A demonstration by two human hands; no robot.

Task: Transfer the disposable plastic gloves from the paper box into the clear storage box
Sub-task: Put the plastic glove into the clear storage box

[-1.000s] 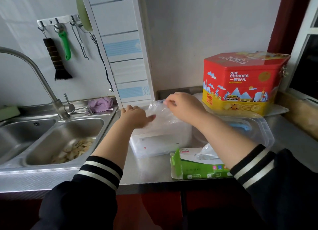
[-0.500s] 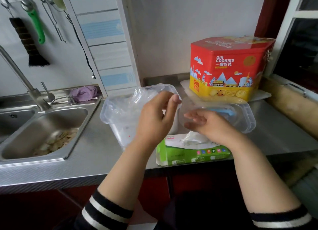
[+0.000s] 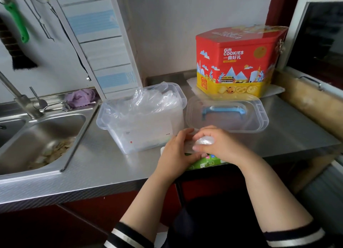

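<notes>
Sink (image 3: pixel 61 166) far left of hands, food scraps in basin; not task item. Clear storage box (image 3: pixel 115 125) just left of and beyond left hand, lid off, crumpled heap of plastic gloves (image 3: pixel 146 103) already inside, rising to rim: bulk of transfer looks done. Left hand (image 3: pixel 176 155), fingers straight, steadies green paper box (image 3: pixel 204 163) beneath both hands. Right hand (image 3: pixel 217 145) pinches small wad of gloves (image 3: pixel 205 141) at box opening. Remaining count inside hidden. Box lid (image 3: pixel 259 118) with blue handle beyond right hand, not yet fitted. Cookie tin (image 3: pixel 239 62) farther back.
</notes>
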